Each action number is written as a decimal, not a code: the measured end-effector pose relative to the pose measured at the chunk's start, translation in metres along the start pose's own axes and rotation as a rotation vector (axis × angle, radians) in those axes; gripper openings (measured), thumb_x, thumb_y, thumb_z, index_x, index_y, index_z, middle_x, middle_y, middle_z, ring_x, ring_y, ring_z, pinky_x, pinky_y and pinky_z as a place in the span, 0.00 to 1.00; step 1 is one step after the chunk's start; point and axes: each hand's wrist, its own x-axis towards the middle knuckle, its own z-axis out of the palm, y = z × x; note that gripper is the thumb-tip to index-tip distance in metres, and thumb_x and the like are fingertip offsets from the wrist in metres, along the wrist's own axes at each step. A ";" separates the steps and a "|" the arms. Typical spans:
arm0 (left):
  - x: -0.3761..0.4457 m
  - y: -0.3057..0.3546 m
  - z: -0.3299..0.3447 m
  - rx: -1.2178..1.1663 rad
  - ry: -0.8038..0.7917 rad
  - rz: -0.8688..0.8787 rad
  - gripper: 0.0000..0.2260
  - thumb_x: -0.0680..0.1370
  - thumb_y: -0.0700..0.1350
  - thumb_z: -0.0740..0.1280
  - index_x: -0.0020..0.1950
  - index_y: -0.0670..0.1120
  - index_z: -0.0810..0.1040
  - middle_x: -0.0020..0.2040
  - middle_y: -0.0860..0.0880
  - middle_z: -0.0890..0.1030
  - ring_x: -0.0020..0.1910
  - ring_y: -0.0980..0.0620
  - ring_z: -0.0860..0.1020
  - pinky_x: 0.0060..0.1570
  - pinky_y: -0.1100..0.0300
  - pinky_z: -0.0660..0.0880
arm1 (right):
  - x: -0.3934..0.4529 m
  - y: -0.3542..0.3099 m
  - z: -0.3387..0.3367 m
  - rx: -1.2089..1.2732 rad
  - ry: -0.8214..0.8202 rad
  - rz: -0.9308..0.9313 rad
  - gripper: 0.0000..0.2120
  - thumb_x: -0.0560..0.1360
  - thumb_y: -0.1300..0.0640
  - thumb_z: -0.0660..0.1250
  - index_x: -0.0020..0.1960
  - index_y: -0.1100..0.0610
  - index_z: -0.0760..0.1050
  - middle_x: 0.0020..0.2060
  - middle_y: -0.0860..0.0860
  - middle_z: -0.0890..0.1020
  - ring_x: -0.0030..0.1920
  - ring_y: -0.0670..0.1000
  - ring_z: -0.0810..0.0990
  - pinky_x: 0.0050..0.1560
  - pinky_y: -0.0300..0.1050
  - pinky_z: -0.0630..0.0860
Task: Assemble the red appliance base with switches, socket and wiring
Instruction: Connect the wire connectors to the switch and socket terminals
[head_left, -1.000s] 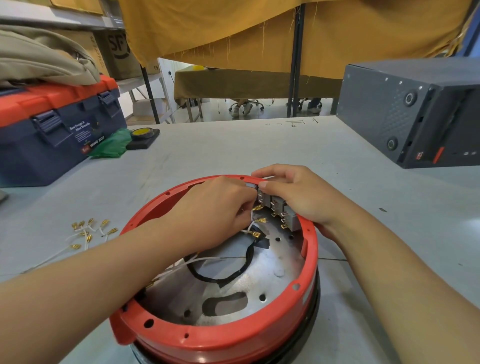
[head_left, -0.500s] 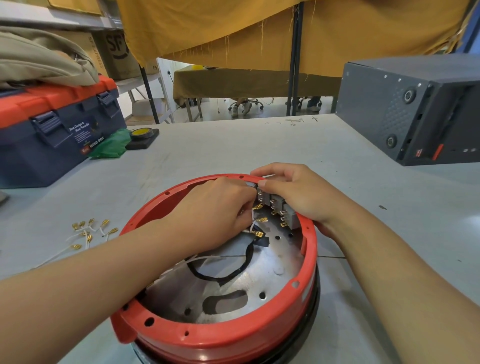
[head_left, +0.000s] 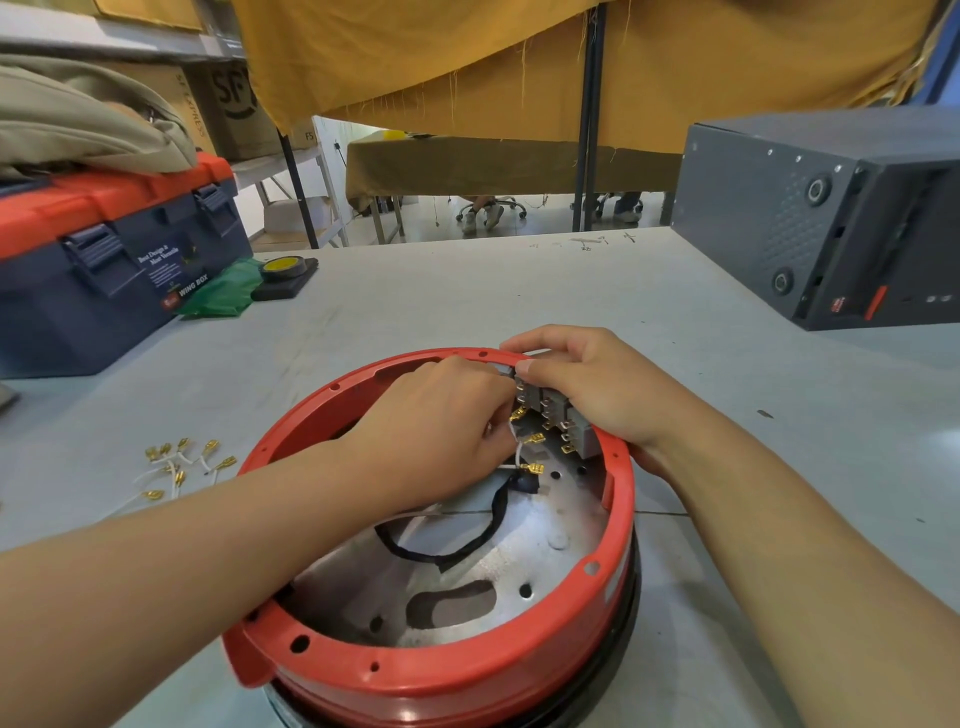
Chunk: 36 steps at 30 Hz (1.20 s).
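The round red appliance base (head_left: 467, 670) lies open side up on the grey table, its metal floor plate (head_left: 524, 551) showing. Grey switch blocks (head_left: 558, 415) with brass tabs sit against the far right inner wall. My right hand (head_left: 597, 384) reaches over the rim and grips the switch blocks from outside and above. My left hand (head_left: 441, 421) is inside the base and pinches a white wire with a brass terminal (head_left: 519, 415) at the switches. Another brass terminal (head_left: 532, 469) hangs just below. A black sleeved cable (head_left: 467, 540) loops across the plate.
Loose white wires with brass terminals (head_left: 182, 462) lie on the table left of the base. A blue and red toolbox (head_left: 104, 260), green cloth (head_left: 223, 293) and yellow tape roll (head_left: 280, 267) stand at the back left. A dark grey computer case (head_left: 831, 223) sits at the back right.
Both hands stay at the switch blocks with only slight finger shifts; the base has not moved.
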 end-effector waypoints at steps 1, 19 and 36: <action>0.000 0.000 0.000 -0.006 0.001 -0.003 0.07 0.74 0.45 0.63 0.36 0.47 0.72 0.34 0.52 0.75 0.35 0.48 0.75 0.37 0.48 0.74 | 0.000 0.000 0.000 0.000 -0.001 -0.002 0.09 0.76 0.59 0.65 0.51 0.48 0.81 0.44 0.50 0.86 0.45 0.51 0.85 0.55 0.56 0.79; 0.000 0.001 -0.001 0.007 0.007 0.037 0.07 0.75 0.44 0.62 0.38 0.44 0.73 0.36 0.50 0.75 0.36 0.46 0.75 0.39 0.47 0.74 | -0.001 -0.001 0.000 -0.005 -0.008 -0.013 0.09 0.76 0.60 0.64 0.50 0.49 0.80 0.44 0.50 0.86 0.47 0.52 0.84 0.57 0.55 0.78; 0.002 -0.015 -0.005 -0.197 -0.007 0.027 0.04 0.74 0.43 0.68 0.43 0.49 0.83 0.39 0.54 0.82 0.37 0.58 0.76 0.41 0.65 0.71 | -0.003 -0.004 0.000 -0.003 -0.017 -0.002 0.09 0.77 0.59 0.65 0.54 0.50 0.80 0.45 0.50 0.86 0.46 0.49 0.84 0.56 0.49 0.79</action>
